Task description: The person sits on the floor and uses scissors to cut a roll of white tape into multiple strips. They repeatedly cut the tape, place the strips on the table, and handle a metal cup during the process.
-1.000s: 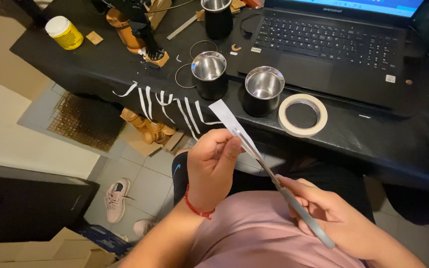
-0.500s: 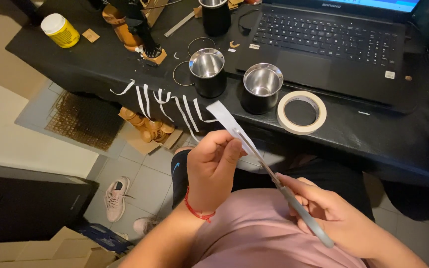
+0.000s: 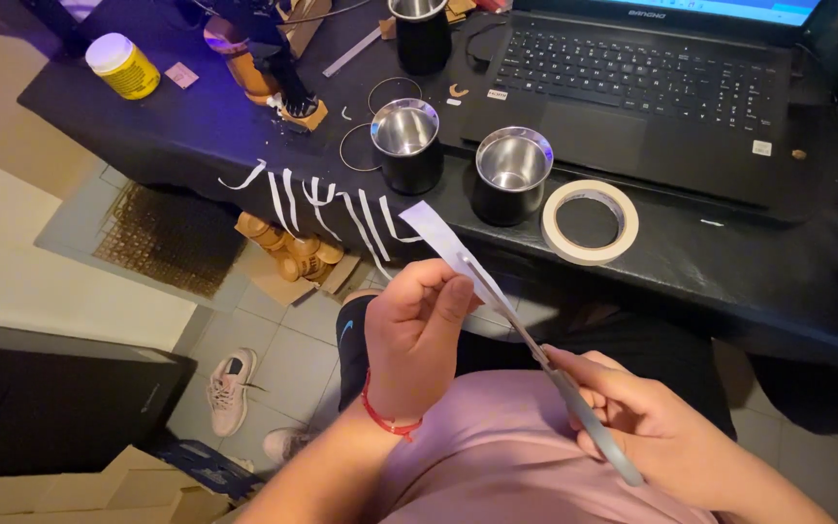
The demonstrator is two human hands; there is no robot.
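Left hand (image 3: 417, 335) pinches a long, narrow white paper strip (image 3: 448, 245) between thumb and fingers just above the lap, its free end tilting up toward the black desk (image 3: 729, 262), while the right hand (image 3: 647, 427) grips the grey scissors (image 3: 574, 398), blades meeting the strip's lower edge.

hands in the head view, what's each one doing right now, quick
Left hand: closed, pinching the white paper strip between thumb and fingers.
Right hand: closed around the grey metal scissors, whose blades meet the strip.
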